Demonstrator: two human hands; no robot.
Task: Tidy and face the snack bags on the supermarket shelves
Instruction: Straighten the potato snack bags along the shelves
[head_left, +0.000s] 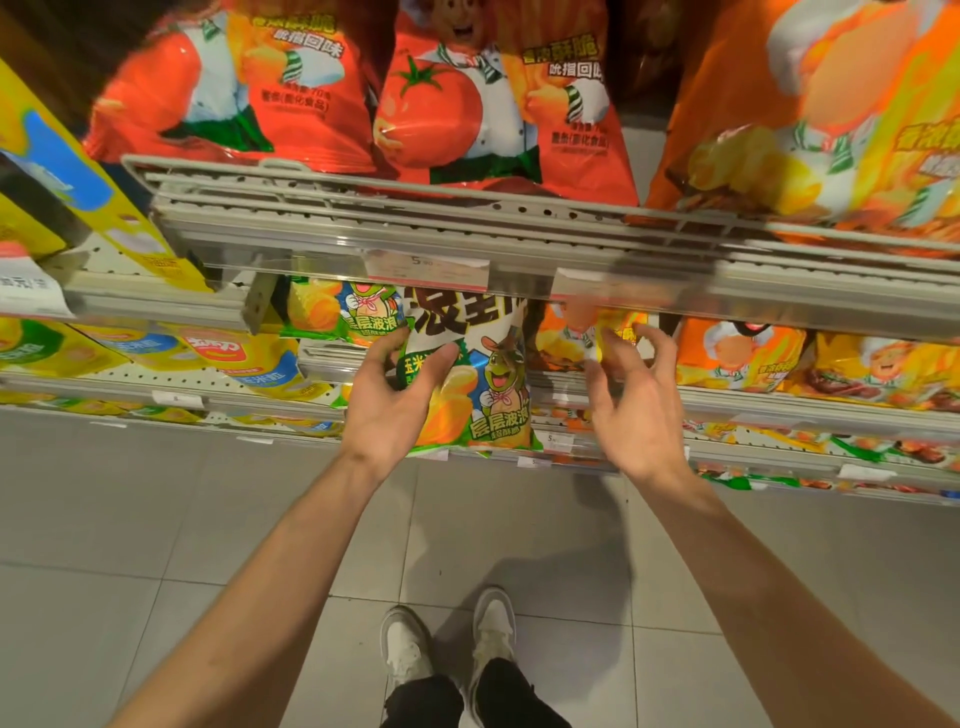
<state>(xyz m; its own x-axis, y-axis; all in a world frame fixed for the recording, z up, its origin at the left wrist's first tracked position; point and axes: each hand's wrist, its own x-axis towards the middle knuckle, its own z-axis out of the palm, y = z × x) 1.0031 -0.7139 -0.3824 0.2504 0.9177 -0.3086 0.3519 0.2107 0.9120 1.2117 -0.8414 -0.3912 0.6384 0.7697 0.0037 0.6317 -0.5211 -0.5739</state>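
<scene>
A green-and-white snack bag with a cartoon turtle (485, 387) leans out from the middle shelf, below the grey shelf rail (467, 244). My left hand (392, 402) grips the bag's left edge, thumb on its front. My right hand (631, 395) hovers just right of the bag with fingers spread and curled, holding nothing, in front of an orange snack bag (566, 332). Another green bag (343, 309) stands behind to the left.
Red tomato snack bags (498, 98) and an orange bag (810, 114) fill the upper shelf. More orange bags (753, 361) sit to the right, yellow bags (244, 358) to the left. Lower shelves hold further bags. Grey floor tiles (156, 519) and my shoes (447, 642) lie below.
</scene>
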